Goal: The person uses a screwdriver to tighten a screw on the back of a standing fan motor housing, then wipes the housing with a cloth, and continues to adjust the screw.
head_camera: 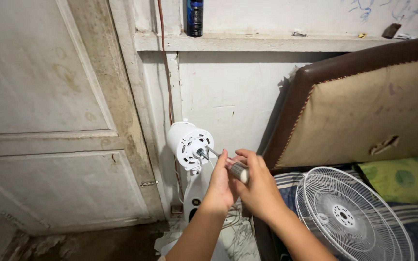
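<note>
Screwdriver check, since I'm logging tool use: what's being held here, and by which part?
Both hands, left hand and right hand, hold a screwdriver by its handle; its shaft tip meets the white fan motor housing.

A white fan motor point(188, 142) stands on its upright white stand, with its round vented front face bare and turned toward the camera and to the right. A short metal shaft sticks out of its centre. A screwdriver point(228, 163) with a thin metal shank and a clear handle lies slanted, its tip at that face beside the shaft.
</note>
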